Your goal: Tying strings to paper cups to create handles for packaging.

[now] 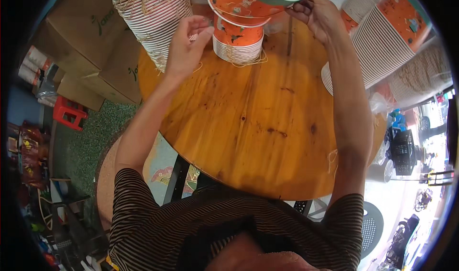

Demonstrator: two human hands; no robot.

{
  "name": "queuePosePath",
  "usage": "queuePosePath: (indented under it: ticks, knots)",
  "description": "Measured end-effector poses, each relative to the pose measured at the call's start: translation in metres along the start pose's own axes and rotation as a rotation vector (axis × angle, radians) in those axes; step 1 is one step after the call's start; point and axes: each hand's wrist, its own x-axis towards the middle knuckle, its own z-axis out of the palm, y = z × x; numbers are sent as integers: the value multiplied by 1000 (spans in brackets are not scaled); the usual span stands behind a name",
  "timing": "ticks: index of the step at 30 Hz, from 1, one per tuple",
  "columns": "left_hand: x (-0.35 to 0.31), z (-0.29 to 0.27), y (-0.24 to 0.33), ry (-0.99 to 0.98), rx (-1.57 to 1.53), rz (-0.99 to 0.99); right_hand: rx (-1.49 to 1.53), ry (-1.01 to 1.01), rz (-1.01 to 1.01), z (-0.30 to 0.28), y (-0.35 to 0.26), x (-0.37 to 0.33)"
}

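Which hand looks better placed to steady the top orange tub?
Likely the right hand: its fingers are up by the rim of the top tub, while the left hand sits lower, beside the tub underneath.

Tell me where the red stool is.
In the head view, the red stool is at the left, on the speckled green floor beside the cardboard boxes.
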Motion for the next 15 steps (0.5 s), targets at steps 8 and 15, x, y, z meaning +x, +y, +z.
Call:
queuePosePath:
  ticks: [8,15]
  knots:
    - [5,12,-41,24,130,-34,-151,-42,112,-5,18,75]
    - [-4,25,-45,-23,158,14,-349,-85,147,-15,25,115]
